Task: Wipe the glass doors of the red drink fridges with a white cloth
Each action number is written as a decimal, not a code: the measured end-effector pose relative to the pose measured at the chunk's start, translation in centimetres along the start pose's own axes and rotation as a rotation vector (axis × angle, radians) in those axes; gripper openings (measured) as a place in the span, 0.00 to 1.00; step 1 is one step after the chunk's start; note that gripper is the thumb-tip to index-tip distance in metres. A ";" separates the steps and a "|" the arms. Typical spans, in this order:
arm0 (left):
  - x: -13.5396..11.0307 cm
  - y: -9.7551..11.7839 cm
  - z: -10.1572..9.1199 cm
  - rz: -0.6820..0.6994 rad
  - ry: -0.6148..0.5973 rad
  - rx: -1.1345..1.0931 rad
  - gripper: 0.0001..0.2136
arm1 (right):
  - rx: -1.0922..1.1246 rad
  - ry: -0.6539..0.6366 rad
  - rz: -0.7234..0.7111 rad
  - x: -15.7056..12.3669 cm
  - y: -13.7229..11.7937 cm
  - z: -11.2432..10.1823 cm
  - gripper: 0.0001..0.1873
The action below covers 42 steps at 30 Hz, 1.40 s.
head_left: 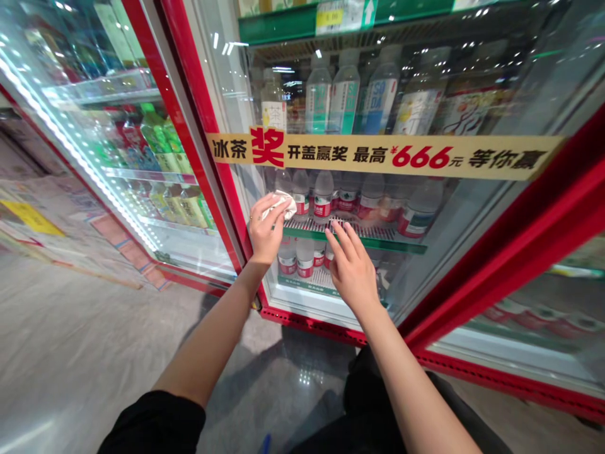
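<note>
A yellow banner (385,156) runs across the glass door (472,208) of the red drinks fridge. It reads "冰茶", then a large red "奖", then "开盖赢奖 最高", a red "¥666" with a small "元", and last "等你赢". Above it, on the green shelf edge (283,22), sits a yellow price tag (329,17) whose figures are too blurred to read, and beside it a white arrow (369,11) pointing up. The labels on the bottles (323,203) behind the glass are too small to make out.
</note>
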State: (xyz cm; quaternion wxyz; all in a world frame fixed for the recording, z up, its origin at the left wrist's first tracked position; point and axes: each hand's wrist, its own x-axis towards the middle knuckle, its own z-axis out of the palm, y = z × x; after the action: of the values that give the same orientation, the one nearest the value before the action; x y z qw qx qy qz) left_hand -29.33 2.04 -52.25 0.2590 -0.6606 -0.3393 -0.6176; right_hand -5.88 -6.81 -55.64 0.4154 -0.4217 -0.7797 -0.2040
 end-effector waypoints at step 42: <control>2.2 -5.0 -2.4 0.027 -0.177 -0.108 0.13 | 0.102 -0.076 -0.051 2.5 -2.6 3.0 0.46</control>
State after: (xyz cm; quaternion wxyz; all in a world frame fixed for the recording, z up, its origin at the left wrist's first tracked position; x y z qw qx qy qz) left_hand -34.71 3.69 -50.22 0.2002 -0.7300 -0.3183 -0.5708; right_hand -10.20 -5.08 -55.23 0.4012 -0.3872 -0.8149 -0.1582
